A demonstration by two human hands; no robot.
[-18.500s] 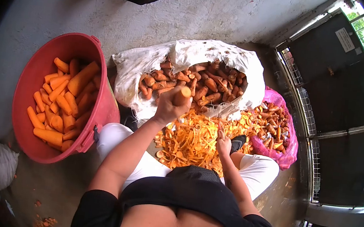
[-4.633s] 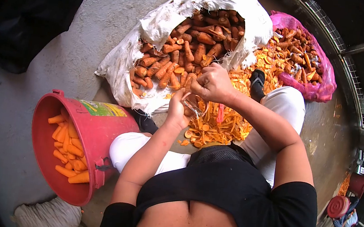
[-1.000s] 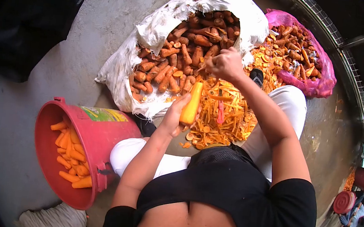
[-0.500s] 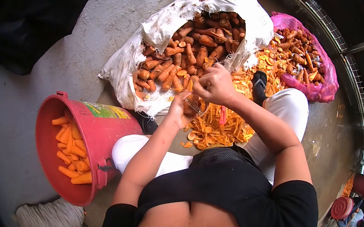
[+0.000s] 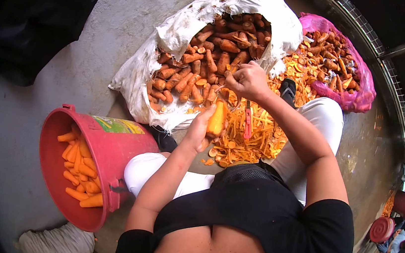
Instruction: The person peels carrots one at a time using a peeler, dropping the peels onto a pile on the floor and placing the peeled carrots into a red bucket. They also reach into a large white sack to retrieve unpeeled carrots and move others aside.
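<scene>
My left hand (image 5: 199, 130) is wrapped round a carrot (image 5: 217, 119), whose bright orange peeled side faces up. Just above and to the right of the carrot, my right hand (image 5: 249, 80) is closed in a fist on a peeler, mostly hidden by the fingers. Under and beside my hands lies a heap of carrot peelings (image 5: 240, 148). A red-handled knife (image 5: 248, 124) rests on that heap. Beyond my hands, a white sack (image 5: 140, 77) gapes open, full of unpeeled carrots (image 5: 223, 61).
At my left a red bucket (image 5: 126, 140) lies tilted, with peeled carrots (image 5: 78, 165) inside. A pink bag (image 5: 366, 90) of carrots and scraps stands at the back right. Black cloth (image 5: 39, 23) lies far left, and a pale sack (image 5: 57, 242) sits below the bucket.
My right hand has moved up and slightly right, away from the carrot. The carrot's peeled side now shows in my left hand, which has shifted little.
</scene>
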